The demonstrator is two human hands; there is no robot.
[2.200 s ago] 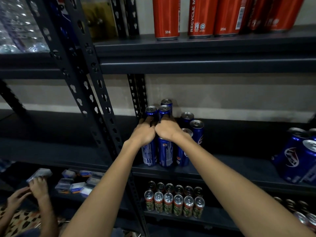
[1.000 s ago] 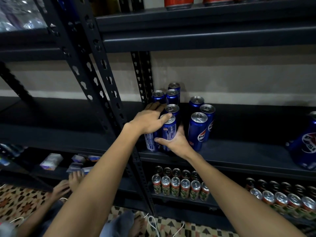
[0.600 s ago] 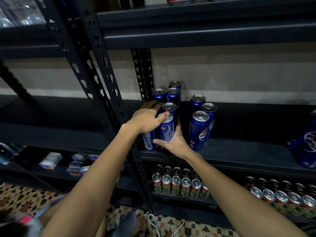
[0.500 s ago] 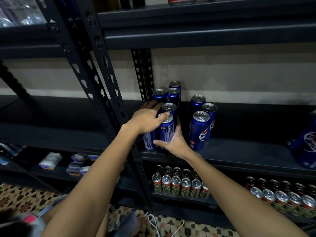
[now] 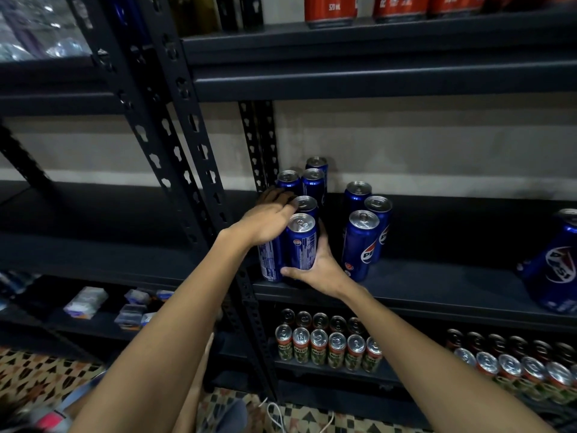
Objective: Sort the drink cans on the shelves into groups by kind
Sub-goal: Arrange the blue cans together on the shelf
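Observation:
Several tall blue cola cans stand in a cluster at the left end of the middle shelf [image 5: 437, 295]. My right hand [image 5: 315, 264] wraps around the lower part of the front blue can [image 5: 301, 242], fingers behind it and thumb in front. My left hand [image 5: 268, 221] lies over the top of the neighbouring blue can [image 5: 271, 260], fingers reaching back towards the rear cans [image 5: 312, 182]. Three more blue cans [image 5: 362, 242] stand just to the right, apart from my hands. Another blue can [image 5: 552, 267] is at the far right.
Red cans [image 5: 331, 9] line the top shelf. Small red-and-green cans [image 5: 327, 346] fill the bottom shelf, with more of them [image 5: 512, 370] to the right. A perforated black upright [image 5: 187, 157] rises beside my left hand. Small packets [image 5: 86, 303] lie lower left, where another person's limbs show.
My hands dropped from the can tops: the right one moved down around the front can, the left one settled flat over its neighbour. Over the last half second they barely move.

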